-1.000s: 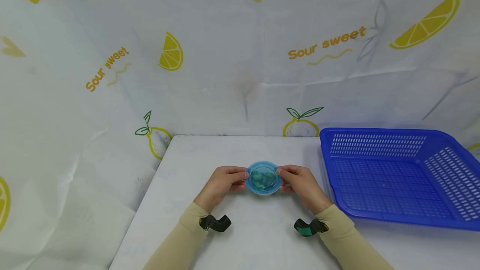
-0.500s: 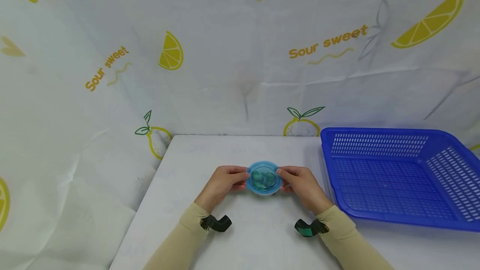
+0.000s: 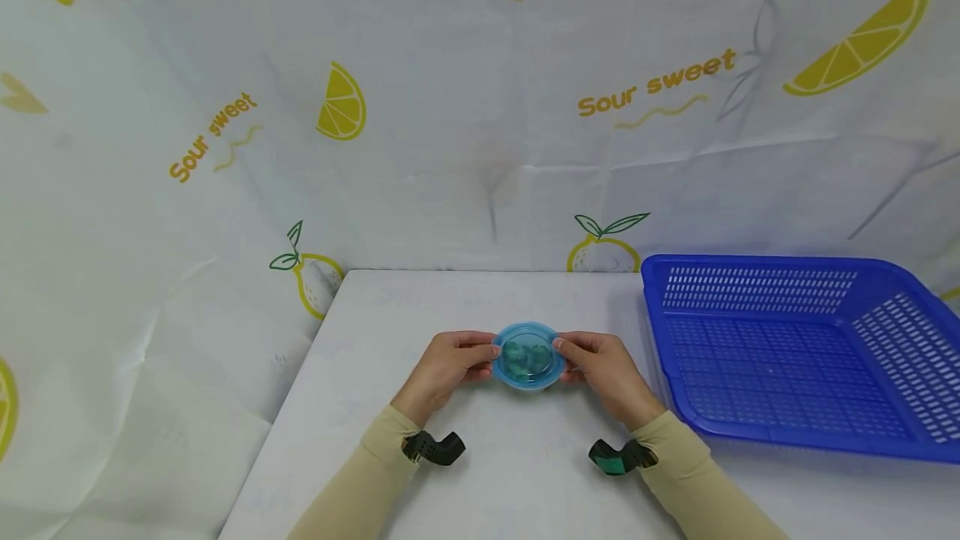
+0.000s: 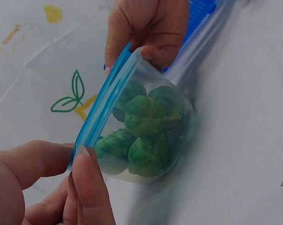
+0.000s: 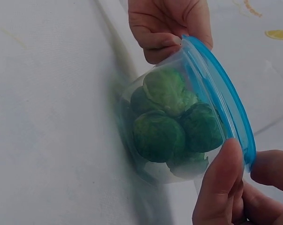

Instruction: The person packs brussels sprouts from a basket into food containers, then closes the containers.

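A clear round plastic food container [image 5: 181, 174] with a light-blue lid [image 3: 528, 328] is held between both hands over the white table. Through its wall show several green Brussels sprouts [image 4: 145, 115]. My left hand [image 3: 444, 367] pinches the rim on the left, thumb and fingers on either side of the edge. On the opposite side, my right hand [image 3: 609, 370] pinches the rim the same way. The lid sits on the container all round as far as I can see. Whether the base touches the table cannot be told.
A large blue plastic basket [image 3: 765, 432] with slotted walls stands on the right of the white table [image 3: 390, 307]. Behind the table hangs a white cloth [image 3: 435, 148] printed with lemons. Each wrist wears a dark strap-on device [image 3: 435, 447].
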Tool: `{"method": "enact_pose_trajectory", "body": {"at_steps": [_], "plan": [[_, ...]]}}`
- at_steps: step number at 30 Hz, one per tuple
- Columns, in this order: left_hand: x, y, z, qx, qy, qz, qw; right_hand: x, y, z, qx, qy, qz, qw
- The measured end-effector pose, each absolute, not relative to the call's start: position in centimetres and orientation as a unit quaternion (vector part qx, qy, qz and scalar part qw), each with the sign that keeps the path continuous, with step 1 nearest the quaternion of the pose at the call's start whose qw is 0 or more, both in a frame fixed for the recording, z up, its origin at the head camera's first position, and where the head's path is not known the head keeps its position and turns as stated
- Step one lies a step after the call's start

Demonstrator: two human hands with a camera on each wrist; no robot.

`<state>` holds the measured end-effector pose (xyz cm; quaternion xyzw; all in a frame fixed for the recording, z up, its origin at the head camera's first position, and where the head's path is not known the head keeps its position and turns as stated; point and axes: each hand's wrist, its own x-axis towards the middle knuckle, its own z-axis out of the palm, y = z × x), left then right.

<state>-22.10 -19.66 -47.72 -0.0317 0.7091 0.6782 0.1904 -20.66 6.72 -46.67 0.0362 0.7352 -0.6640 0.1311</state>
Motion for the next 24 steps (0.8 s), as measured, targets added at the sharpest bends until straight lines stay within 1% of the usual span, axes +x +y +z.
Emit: {"method": "enact_pose_trajectory", "body": {"at_steps": [8,15,24], "plan": [[-22.29,-19.53,-47.8,-0.026,0.703,0.684,0.194,-20.8,6.75,-46.89,0.025,0.742,-0.659,0.122],[-22.51,-19.42,-47.88,-0.011,0.715,0.674,0.183,-20.83,6.67,-47.04,0.01,0.756,-0.646,0.105],[-22.52,-19.24,-48.03,-0.008,0.717,0.674,0.18,-20.84,6.89,-47.07,0.002,0.752,-0.648,0.122]]}}
